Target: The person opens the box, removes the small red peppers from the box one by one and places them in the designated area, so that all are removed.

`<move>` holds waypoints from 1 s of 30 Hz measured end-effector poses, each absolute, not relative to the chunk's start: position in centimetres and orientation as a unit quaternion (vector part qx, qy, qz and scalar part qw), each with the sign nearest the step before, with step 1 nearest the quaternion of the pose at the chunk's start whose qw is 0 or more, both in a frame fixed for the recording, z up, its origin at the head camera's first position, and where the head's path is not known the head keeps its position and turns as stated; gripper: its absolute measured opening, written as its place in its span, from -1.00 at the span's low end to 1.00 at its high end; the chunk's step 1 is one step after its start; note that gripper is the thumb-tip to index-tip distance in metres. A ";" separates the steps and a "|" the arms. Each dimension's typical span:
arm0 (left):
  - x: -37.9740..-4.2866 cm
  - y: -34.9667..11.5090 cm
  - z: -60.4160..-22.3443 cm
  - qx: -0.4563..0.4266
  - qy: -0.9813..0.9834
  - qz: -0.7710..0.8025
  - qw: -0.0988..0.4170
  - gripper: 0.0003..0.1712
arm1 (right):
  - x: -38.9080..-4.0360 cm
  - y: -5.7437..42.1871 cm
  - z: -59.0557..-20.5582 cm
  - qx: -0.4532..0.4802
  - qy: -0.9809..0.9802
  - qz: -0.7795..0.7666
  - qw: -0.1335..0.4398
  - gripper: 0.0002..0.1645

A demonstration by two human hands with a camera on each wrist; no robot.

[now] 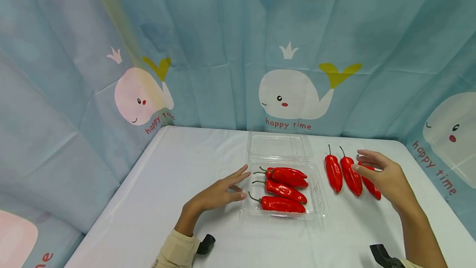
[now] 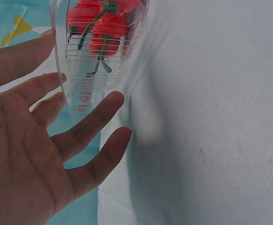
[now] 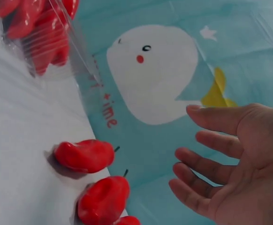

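Observation:
A clear plastic clamshell box (image 1: 317,202) lies opened, its lid (image 1: 279,146) folded back toward the curtain. Several red chili peppers (image 1: 282,206) lie side by side in it, green stems pointing left. My left hand (image 1: 221,193), fingers spread, is at the box's left side; whether the fingertips touch the wall I cannot tell. To the right of the box, three more peppers lie on the table: a left one (image 1: 333,173), a middle one (image 1: 351,177) and a right one (image 1: 372,187). My right hand (image 1: 388,179) hovers above the right pepper, partly covering it, its fingers loosely bent around nothing.
A white cloth (image 1: 208,152) covers the table. Light blue curtains (image 1: 223,53) with printed whales stand close behind it and along both sides. Each wrist wears a black camera mount (image 1: 206,244).

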State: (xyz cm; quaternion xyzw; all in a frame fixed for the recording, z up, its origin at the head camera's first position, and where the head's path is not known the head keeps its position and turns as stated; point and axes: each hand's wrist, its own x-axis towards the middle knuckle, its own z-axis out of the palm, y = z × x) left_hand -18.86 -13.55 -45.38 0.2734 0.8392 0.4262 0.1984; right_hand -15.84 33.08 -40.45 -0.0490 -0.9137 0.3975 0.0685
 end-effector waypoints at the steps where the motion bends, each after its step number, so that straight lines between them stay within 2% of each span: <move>1: -18.9 -13.6 -45.4 0.273 0.839 0.426 0.199 -0.18 | -15.9 32.9 -40.5 -0.042 -0.914 0.399 0.068 -0.14; 15: -18.9 -13.6 -45.4 0.272 0.839 0.427 0.200 -0.17 | -16.3 29.6 -40.7 0.008 -0.904 0.427 0.031 -0.17; 30: -18.9 -13.5 -45.5 0.275 0.840 0.423 0.199 -0.17 | -16.1 26.6 -41.9 0.087 -0.887 0.452 0.023 -0.22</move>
